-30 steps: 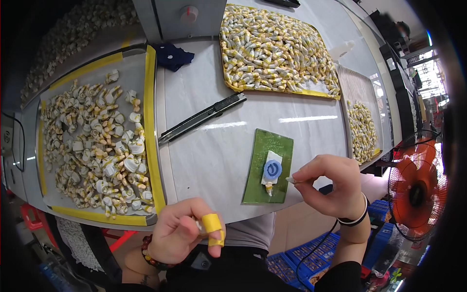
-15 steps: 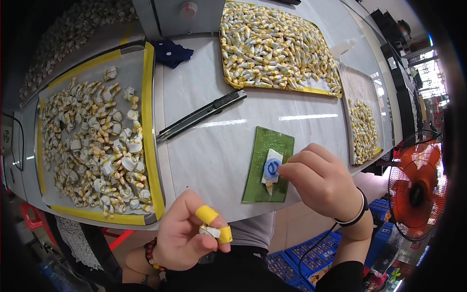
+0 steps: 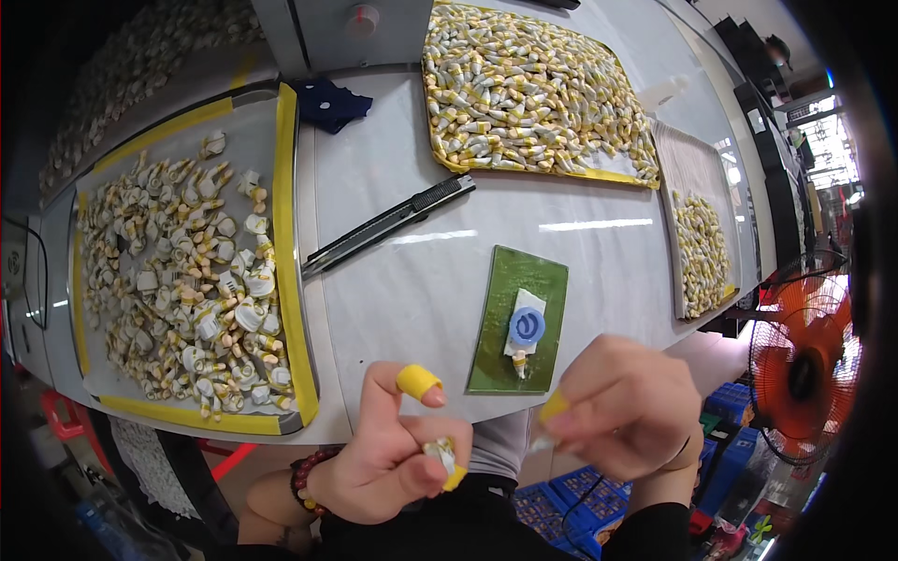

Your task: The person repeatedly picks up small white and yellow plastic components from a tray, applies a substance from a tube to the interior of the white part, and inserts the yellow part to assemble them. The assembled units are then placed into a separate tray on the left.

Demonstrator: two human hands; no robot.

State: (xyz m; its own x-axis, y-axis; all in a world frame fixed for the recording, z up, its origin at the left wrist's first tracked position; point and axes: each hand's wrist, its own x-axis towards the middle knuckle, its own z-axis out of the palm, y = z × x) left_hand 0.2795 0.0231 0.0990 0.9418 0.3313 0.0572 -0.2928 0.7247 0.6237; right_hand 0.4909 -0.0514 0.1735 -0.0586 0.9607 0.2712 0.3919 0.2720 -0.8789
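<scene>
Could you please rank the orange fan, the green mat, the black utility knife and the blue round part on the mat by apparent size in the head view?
1. Orange fan
2. Green mat; black utility knife is longer but much thinner, so unsure
3. Blue round part

A black utility knife point(image 3: 388, 224) lies on the table point(image 3: 412, 290) near a green mat point(image 3: 547, 280), orange fan point(image 3: 804, 369) beyond.

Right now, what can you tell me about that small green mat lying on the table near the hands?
The green rectangular mat looks like a thin, slightly worn cutting pad, lying flat on the pale grey table near its front edge, tilted a little. On its middle rests a small white piece with a round blue cap and a yellowish tip. Neither hand touches it; the right hand hovers just in front of its lower corner.
</scene>
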